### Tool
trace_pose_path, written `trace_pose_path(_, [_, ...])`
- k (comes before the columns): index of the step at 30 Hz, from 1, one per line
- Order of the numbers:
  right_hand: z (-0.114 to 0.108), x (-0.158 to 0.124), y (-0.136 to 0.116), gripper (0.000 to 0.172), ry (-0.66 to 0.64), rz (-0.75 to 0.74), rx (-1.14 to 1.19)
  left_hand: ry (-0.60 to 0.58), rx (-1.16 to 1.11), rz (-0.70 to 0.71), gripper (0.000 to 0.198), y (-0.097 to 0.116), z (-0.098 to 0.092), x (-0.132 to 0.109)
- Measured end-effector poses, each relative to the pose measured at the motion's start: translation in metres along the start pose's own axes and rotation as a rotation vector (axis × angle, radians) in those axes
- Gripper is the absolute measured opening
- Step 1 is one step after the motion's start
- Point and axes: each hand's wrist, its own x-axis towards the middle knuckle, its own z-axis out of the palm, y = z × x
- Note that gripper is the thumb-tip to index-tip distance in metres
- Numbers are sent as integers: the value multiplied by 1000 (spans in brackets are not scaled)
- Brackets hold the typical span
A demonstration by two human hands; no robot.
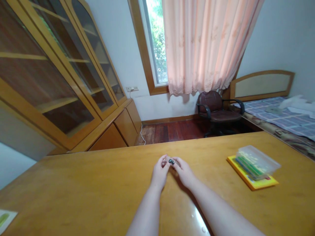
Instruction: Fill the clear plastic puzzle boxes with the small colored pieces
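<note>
My left hand (160, 173) and my right hand (183, 172) meet above the middle of the wooden table (103, 186). Both are closed, with curled fingers and the thumb tips side by side. The thumbnails look dark and shiny. Whatever lies between the fingers, if anything, is hidden. To the right of my right hand, a clear plastic box (267, 160) with green and pale contents rests tilted on a flat yellow pack (253, 185).
A paper (7, 219) with a green print lies at the table's left edge. Beyond the table are a glass-door cabinet (66, 62), a pink curtain (204, 46), a dark red armchair (216, 108) and a bed (290, 111) with a checked cover.
</note>
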Motion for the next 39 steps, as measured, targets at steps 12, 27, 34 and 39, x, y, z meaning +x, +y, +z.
trace_pose_path(12, [-4, -8, -13, 37, -60, -112, -347, 16, -23, -6, 43, 2, 3, 1])
trace_pose_path(27, [-4, -10, -13, 37, -50, -134, -410, 53, -1, -44, 40, -2, 5, 4])
trace_pose_path(34, [-2, -10, -13, 40, 10, -104, -379, 50, -61, -62, 40, 7, 9, 2])
trace_pose_path(39, [-2, -6, -9, 38, 10, -103, -259, 53, -94, -35, 39, 4, 7, 3])
